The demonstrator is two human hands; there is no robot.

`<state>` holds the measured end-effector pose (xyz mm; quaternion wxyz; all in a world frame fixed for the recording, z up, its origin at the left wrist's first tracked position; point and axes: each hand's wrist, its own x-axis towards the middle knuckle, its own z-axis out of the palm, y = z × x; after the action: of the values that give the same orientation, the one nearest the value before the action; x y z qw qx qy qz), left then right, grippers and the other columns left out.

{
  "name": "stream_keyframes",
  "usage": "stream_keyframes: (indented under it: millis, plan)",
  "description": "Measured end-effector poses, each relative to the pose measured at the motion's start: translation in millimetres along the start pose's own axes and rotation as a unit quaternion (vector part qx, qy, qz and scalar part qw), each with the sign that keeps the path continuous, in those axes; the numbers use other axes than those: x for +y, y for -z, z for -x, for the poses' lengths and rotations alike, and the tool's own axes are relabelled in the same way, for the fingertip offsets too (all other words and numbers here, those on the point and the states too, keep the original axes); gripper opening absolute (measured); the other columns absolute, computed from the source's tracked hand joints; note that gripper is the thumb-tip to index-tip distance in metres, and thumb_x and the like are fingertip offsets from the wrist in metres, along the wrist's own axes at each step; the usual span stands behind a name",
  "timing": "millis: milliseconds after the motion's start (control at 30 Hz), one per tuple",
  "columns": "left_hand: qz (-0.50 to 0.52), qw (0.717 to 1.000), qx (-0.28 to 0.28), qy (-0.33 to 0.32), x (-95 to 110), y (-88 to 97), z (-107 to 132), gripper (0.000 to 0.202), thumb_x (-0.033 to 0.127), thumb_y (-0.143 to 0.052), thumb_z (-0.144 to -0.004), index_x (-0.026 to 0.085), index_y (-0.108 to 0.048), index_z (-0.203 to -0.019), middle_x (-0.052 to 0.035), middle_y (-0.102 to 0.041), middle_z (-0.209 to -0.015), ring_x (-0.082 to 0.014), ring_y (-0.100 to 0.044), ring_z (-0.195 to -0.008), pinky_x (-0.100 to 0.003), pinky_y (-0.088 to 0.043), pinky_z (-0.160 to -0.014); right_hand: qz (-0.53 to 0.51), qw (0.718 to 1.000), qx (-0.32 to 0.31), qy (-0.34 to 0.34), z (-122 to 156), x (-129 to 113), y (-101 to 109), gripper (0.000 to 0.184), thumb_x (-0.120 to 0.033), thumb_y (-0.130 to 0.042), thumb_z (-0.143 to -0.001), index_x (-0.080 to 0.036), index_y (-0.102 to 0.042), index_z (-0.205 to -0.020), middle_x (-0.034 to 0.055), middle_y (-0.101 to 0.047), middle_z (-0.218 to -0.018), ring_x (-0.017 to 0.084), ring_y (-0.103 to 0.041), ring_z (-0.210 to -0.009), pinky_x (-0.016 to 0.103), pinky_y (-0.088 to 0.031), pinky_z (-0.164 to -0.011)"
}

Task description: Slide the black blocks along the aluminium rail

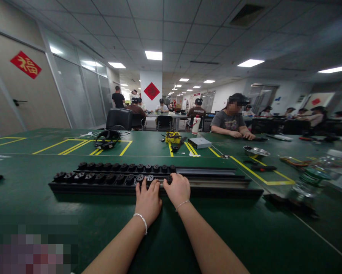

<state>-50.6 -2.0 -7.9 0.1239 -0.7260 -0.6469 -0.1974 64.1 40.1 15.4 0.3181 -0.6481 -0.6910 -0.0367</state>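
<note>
A long black double rail [225, 192] lies across the green table in front of me. Its left part carries two rows of small black modules that look like round power sockets [109, 179]; on the right the metal channels show bare. My left hand [148, 201] rests with fingers spread over the front row, fingertips touching the last modules there. Just right of it, my right hand [178, 190] is closed around a single black socket-like module [169, 179] at the front channel. Fingers hide most of that module.
Behind the rail are a black headset [106, 139], a yellow box with cables [172, 137], a grey box [199, 143] and a white bottle [196, 125]. To the right stand a metal bowl [256, 152] and a plastic water bottle [313, 175]. A co-worker [230, 121] sits across the table.
</note>
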Motion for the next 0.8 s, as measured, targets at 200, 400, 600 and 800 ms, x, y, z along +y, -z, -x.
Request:
stream_keyframes:
  millis: [200,400,600,800]
  plan:
    - [0.003,1.0,0.001,-0.005,-1,-2.0,1,0.051,0.018,-0.045,-0.07,0.024,-0.046,-0.121,-0.0005,-0.045,-0.132,-0.033,-0.023,-0.128,-0.055,-0.012,-0.104,-0.002,1.0,0.002,0.0,1,1,0,0.024,-0.038,-0.048,-0.077,-0.019,-0.062,-0.08,0.006,-0.066,-0.085,0.019,-0.054,-0.092,0.031,-0.031,-0.085]
    - [-0.002,1.0,-0.005,-0.002,0,-0.7,0,0.051,0.02,-0.046,-0.07,0.024,-0.046,-0.121,-0.0017,-0.045,-0.132,-0.0324,-0.023,-0.128,-0.054,-0.014,-0.103,-0.003,1.0,0.013,0.005,1,4,-6,0.034,-0.039,-0.049,-0.076,-0.015,-0.065,-0.095,0.011,-0.061,-0.11,0.021,-0.05,-0.106,0.032,-0.029,-0.091]
    - [0.001,1.0,-0.006,-0.004,-2,-2.5,-1,0.05,0.021,-0.046,-0.07,0.024,-0.046,-0.121,-0.0013,-0.045,-0.132,-0.0333,-0.023,-0.128,-0.055,-0.013,-0.103,-0.009,1.0,0.022,0.008,0,6,-9,0.034,-0.038,-0.049,-0.075,-0.015,-0.066,-0.094,0.0094,-0.064,-0.106,0.022,-0.052,-0.105,0.032,-0.03,-0.092]
    - [-0.004,1.0,-0.011,-0.002,-2,-2.3,-1,0.051,0.022,-0.048,-0.071,0.026,-0.045,-0.122,-0.002,-0.044,-0.133,-0.0314,-0.023,-0.128,-0.054,-0.013,-0.104,-0.013,1.0,0.027,0.007,-1,7,-11,0.033,-0.036,-0.049,-0.074,-0.015,-0.066,-0.092,0.0091,-0.065,-0.102,0.022,-0.052,-0.104,0.032,-0.031,-0.091]
